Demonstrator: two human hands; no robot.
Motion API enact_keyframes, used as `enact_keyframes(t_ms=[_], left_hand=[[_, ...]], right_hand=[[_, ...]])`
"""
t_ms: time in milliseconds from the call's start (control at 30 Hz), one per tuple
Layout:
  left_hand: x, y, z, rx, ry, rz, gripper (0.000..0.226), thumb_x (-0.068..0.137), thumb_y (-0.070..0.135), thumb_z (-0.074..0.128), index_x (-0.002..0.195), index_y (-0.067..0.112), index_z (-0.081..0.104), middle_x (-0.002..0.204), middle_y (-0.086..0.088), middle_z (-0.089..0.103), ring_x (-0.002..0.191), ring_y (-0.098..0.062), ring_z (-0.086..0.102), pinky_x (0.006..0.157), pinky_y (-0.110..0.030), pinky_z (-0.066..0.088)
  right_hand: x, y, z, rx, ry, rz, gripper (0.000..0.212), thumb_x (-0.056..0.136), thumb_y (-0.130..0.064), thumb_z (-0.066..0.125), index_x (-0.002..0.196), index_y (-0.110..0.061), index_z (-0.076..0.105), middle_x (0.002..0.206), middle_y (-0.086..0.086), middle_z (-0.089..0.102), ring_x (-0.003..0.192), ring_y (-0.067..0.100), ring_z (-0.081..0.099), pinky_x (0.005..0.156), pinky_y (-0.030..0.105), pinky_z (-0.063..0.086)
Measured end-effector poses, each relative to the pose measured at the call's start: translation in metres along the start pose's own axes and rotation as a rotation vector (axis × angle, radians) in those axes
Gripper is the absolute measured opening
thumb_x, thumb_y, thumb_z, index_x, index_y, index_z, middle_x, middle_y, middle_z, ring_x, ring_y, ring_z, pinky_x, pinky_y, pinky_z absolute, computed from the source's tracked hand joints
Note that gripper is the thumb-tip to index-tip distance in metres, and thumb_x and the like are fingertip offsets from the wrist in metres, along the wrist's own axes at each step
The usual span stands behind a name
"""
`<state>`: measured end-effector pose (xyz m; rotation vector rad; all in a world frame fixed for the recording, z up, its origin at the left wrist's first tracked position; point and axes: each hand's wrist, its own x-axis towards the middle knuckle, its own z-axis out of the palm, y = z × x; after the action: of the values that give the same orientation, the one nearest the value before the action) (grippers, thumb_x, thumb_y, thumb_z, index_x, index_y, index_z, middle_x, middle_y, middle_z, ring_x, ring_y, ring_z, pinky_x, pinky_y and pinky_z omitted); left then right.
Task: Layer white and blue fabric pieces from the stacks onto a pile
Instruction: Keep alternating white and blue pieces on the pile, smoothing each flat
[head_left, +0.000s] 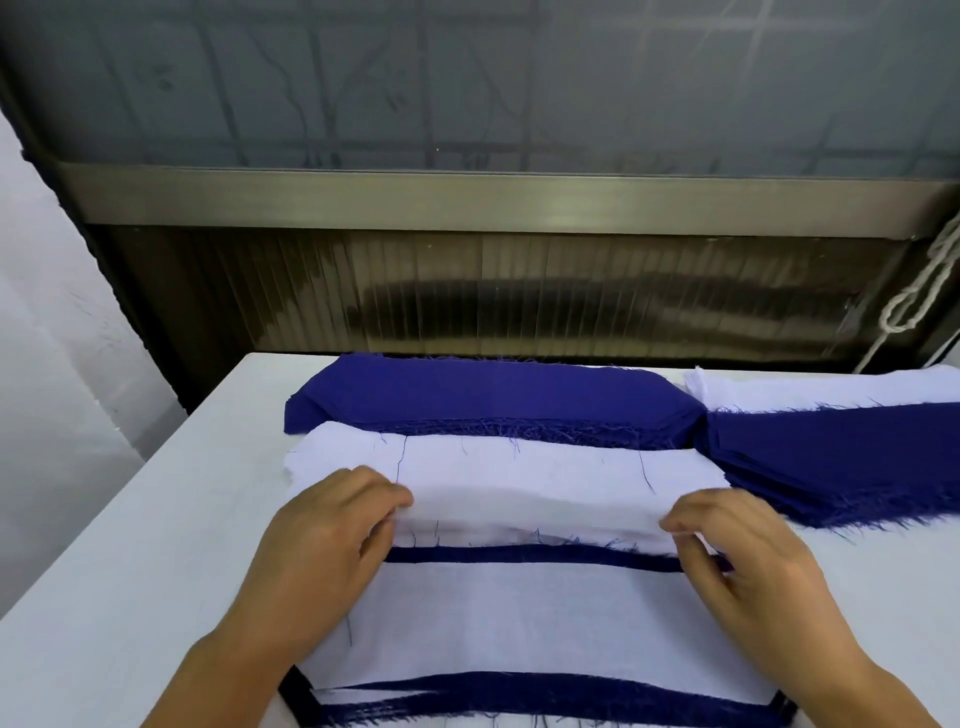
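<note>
Hands work at the near edge of the white stack (498, 467): the left hand (322, 540) and right hand (748, 551) each pinch an end of one white piece (530, 512), lifting it just beyond the layered pile (519, 613). The step looks like drawing this piece toward the person; the next move calls for squaring it over the pile's white top. The blue stack (493, 397) lies behind, more blue fabric (841, 457) close on the right, and bare table (130, 545) gives room on the left.

no readable text, no labels, no numbers anywhere
</note>
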<state>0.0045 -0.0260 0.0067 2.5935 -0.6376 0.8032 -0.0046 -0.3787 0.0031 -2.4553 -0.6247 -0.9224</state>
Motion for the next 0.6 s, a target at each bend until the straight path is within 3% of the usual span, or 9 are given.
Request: enact_keyframes(t_ms=[167,367,500,600], left_hand=[[-0.038,0.005,-0.007,0.052,-0.028,0.149,0.021,0.086,0.02,0.053,0.091,0.017,0.073,0.088,0.005,0.062,0.071,-0.015,0.058,0.062,-0.028,0.043],[-0.056,0.011,-0.012,0.026,0.013,0.145,0.043,0.099,0.033,0.042,0.081,0.016,0.078,0.08,0.005,0.065,0.065,-0.012,0.06,0.059,-0.025,0.046],[-0.059,0.012,-0.012,-0.004,0.029,0.178,0.047,0.1,0.034,0.04,0.076,0.019,0.077,0.085,0.005,0.067,0.077,-0.003,0.055,0.072,-0.012,0.041],[-0.061,0.013,-0.007,-0.031,0.028,0.183,0.047,0.1,0.035,0.039,0.073,0.02,0.075,0.095,0.006,0.069,0.088,-0.002,0.057,0.082,-0.011,0.041]], right_hand=[[-0.035,-0.008,-0.009,-0.007,-0.033,-0.14,0.026,0.088,-0.014,0.05,0.077,-0.011,0.073,0.086,-0.004,0.066,0.089,0.008,0.056,0.081,0.022,0.043],[-0.05,-0.005,-0.005,0.004,-0.081,-0.149,0.029,0.091,-0.015,0.047,0.078,-0.016,0.073,0.089,-0.009,0.067,0.09,0.004,0.056,0.081,0.021,0.043],[-0.054,0.0,-0.003,0.019,-0.105,-0.125,0.026,0.089,-0.016,0.048,0.08,-0.018,0.072,0.091,-0.012,0.065,0.091,0.003,0.057,0.081,0.021,0.043],[-0.054,-0.002,-0.003,0.027,-0.113,-0.121,0.037,0.096,-0.022,0.039,0.079,-0.019,0.072,0.09,-0.013,0.065,0.091,0.002,0.057,0.082,0.02,0.044]])
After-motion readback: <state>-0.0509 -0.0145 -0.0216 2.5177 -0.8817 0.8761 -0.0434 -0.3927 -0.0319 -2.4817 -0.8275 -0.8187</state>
